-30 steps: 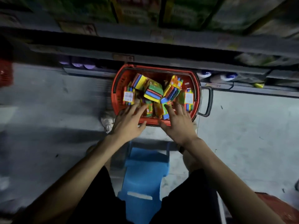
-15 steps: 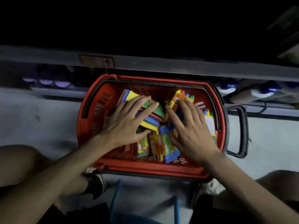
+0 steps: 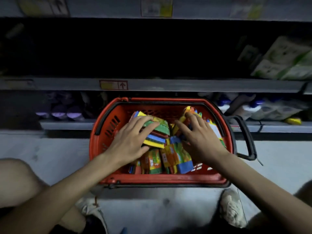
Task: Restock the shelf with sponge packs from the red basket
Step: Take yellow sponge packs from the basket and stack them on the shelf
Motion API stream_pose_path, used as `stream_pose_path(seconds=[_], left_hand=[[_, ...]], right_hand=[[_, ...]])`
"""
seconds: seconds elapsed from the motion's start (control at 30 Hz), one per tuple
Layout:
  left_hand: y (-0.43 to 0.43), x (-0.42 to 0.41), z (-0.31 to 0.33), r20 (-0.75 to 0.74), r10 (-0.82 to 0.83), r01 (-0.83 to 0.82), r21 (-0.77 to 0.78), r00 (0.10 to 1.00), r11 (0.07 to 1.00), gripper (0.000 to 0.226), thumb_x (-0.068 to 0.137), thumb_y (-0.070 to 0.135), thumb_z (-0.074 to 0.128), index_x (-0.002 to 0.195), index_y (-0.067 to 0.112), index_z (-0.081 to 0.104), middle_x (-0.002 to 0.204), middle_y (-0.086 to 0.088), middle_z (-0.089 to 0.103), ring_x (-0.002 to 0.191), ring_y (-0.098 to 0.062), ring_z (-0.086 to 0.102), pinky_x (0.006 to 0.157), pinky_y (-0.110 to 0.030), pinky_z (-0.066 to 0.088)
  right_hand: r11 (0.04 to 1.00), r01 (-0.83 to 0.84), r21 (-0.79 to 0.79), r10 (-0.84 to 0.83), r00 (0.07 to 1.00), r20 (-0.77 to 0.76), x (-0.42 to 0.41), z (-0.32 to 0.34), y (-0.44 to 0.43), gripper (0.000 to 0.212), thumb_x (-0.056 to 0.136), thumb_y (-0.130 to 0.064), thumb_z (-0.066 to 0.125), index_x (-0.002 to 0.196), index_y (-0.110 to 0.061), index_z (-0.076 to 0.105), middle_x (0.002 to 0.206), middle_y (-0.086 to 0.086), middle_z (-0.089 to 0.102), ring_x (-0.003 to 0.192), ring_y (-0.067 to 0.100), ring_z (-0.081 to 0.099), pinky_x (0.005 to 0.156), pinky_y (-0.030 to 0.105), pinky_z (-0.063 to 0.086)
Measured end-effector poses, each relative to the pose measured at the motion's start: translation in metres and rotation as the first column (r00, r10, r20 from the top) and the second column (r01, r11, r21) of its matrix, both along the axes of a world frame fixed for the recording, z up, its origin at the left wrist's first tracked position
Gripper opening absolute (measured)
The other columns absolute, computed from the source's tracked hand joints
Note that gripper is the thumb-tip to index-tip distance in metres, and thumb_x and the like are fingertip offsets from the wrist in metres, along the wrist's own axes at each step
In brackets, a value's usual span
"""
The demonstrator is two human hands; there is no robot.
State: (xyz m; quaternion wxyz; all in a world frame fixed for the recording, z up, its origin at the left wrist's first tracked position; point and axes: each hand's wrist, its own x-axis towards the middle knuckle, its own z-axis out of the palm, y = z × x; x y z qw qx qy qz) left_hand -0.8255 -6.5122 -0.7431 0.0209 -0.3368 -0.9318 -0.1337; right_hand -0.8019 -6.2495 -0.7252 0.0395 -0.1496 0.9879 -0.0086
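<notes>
Green-blue-yellow sponge pack (image 3: pixel 158 132) sits under the fingers (image 3: pixel 145 120) of the left hand (image 3: pixel 130 141). Four fingers are curled over its top face with the thumb against its near edge, so it's gripped. The pack lies on top of the heap.

Right hand (image 3: pixel 200 139): fingers (image 3: pixel 190 119) spread and bent over upright packs at the far right of the heap, thumb pointing toward the middle. Cannot tell if they pinch anything or just rest.

Remaining sponge packs (image 3: pixel 170 159) lie jumbled inside the red basket (image 3: pixel 160 180). Orange-green wrappers face up, print too blurred to read. White sticker (image 3: pixel 214 130) by the right hand, also unreadable.

Basket stands on the grey floor (image 3: pixel 50 152) against the bottom shelf, black handle (image 3: pixel 248 137) on its right.

Shelf edge (image 3: pixel 185 85) above carries a tag (image 3: pixel 113 84) with a black up-arrow, text illegible. Blue-capped bottles (image 3: pixel 224 103) sit right of the basket, purple-lidded tubs (image 3: pixel 59 112) left. Pale shoes (image 3: pixel 232 208) at the near rim.
</notes>
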Motion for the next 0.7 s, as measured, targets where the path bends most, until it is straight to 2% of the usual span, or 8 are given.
stream_pose_path(seconds=[0.07,0.13,0.2,0.33,0.4,0.53,0.63,0.7], left_hand=[[-0.002,0.013,0.009,-0.007,0.016,-0.016,0.033,1.0,0.999,0.086,0.07,0.013,0.085,0.146,0.021,0.046,0.152,-0.006,0.036,0.141,-0.031,0.039,0.083,-0.046,0.061],[-0.004,0.025,0.017,0.004,0.049,-0.049,0.064,0.999,0.997,0.087,0.069,0.008,0.083,0.144,0.024,0.044,0.153,-0.006,0.032,0.141,-0.032,0.039,0.07,-0.045,0.062],[-0.005,0.037,0.021,0.001,0.079,-0.078,0.108,0.997,0.991,0.088,0.067,0.005,0.083,0.143,0.026,0.043,0.151,-0.006,0.034,0.14,-0.032,0.041,0.07,-0.044,0.062],[-0.007,0.043,0.025,-0.039,0.093,-0.086,0.169,0.995,0.982,0.091,0.063,-0.002,0.085,0.141,0.025,0.046,0.148,-0.009,0.036,0.134,-0.033,0.049,0.067,-0.033,0.062],[-0.009,0.038,0.021,-0.042,0.131,-0.12,0.211,0.99,0.97,0.091,0.063,-0.004,0.087,0.139,0.026,0.046,0.149,-0.008,0.033,0.128,-0.035,0.055,0.07,-0.031,0.063],[-0.011,0.03,0.004,0.057,0.239,-0.245,0.324,0.969,0.914,0.086,0.071,0.001,0.082,0.14,0.034,0.042,0.153,-0.002,0.025,0.122,-0.031,0.056,0.082,-0.04,0.062],[-0.006,0.022,-0.005,0.113,0.261,-0.284,0.345,0.959,0.895,0.084,0.073,0.005,0.082,0.139,0.035,0.04,0.154,0.004,0.021,0.123,-0.027,0.055,0.083,-0.043,0.061],[0.001,0.015,-0.007,0.121,0.256,-0.282,0.346,0.959,0.895,0.083,0.072,0.009,0.084,0.138,0.032,0.04,0.156,0.006,0.02,0.13,-0.028,0.052,0.091,-0.044,0.058]], right_hand=[[0.998,0.042,-0.036,-0.042,0.999,0.007,0.013,0.008,-0.003,0.076,0.076,-0.024,0.079,0.146,-0.015,0.051,0.149,0.029,0.041,0.136,0.05,0.042,0.094,0.055,0.054],[0.997,0.072,-0.003,-0.072,0.997,0.026,0.025,0.017,-0.007,0.073,0.08,-0.03,0.076,0.147,-0.019,0.048,0.153,0.025,0.036,0.136,0.047,0.042,0.087,0.051,0.056],[0.995,0.103,0.005,-0.103,0.994,0.032,0.032,0.023,-0.009,0.068,0.084,-0.037,0.072,0.146,-0.022,0.048,0.153,0.022,0.035,0.13,0.045,0.046,0.084,0.049,0.057],[0.987,0.157,-0.036,-0.154,0.985,0.08,0.032,0.04,-0.012,0.05,0.095,-0.048,0.057,0.139,-0.025,0.051,0.147,0.014,0.036,0.129,0.036,0.047,0.091,0.044,0.054],[0.982,0.186,-0.035,-0.181,0.978,0.107,0.027,0.046,-0.012,0.048,0.099,-0.053,0.052,0.138,-0.027,0.052,0.14,0.011,0.04,0.127,0.031,0.049,0.092,0.041,0.054],[0.973,0.228,0.032,-0.23,0.954,0.194,0.01,0.052,-0.013,0.052,0.098,-0.059,0.051,0.141,-0.03,0.043,0.134,0.008,0.042,0.123,0.029,0.053,0.087,0.04,0.054],[0.964,0.258,0.065,-0.266,0.943,0.201,-0.007,0.049,-0.015,0.048,0.1,-0.06,0.043,0.134,-0.025,0.043,0.119,0.005,0.043,0.111,0.029,0.058,0.079,0.041,0.056],[0.954,0.298,0.039,-0.3,0.938,0.172,-0.016,0.044,-0.016,0.046,0.103,-0.057,0.035,0.128,-0.02,0.046,0.109,0.004,0.042,0.104,0.031,0.06,0.073,0.041,0.055]])
